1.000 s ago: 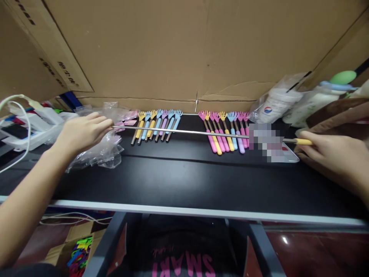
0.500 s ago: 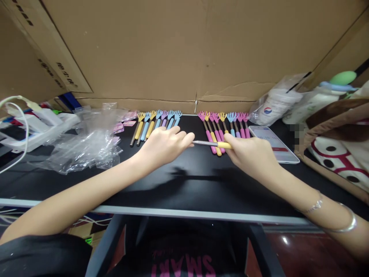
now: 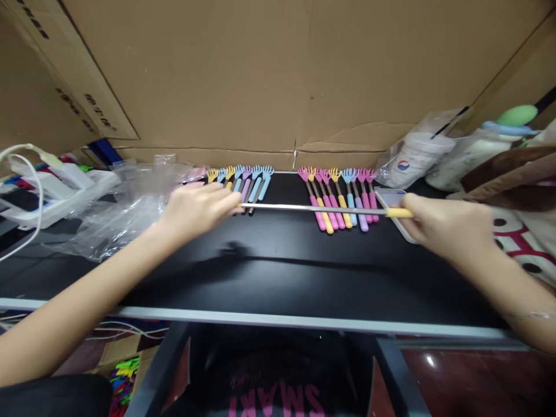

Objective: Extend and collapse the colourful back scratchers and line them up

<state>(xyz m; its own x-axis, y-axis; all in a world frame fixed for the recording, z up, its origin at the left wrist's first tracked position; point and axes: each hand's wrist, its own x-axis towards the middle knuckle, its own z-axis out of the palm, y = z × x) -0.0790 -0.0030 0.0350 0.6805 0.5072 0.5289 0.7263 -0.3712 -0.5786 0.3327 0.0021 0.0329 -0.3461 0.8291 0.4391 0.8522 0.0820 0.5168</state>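
Note:
Between my two hands a telescopic back scratcher stretches level above the black table, its metal rod drawn out long. My left hand is closed around its head end, hiding the claw. Around the yellow handle at the other end, my right hand is closed too. Behind the rod, to the right of the middle, lies a row of back scratchers with pink, yellow, blue and purple handles. A second group of back scratchers lies at the back, partly covered by my left hand.
Clear plastic bags are heaped at the left beside a white power strip. A phone lies under my right hand. A bagged cup, a bottle and a cloth bag stand right. Cardboard walls the back.
My hands have moved apart, left hand leftward and right hand rightward. The back scratcher's rod between them has pulled out from short to long.

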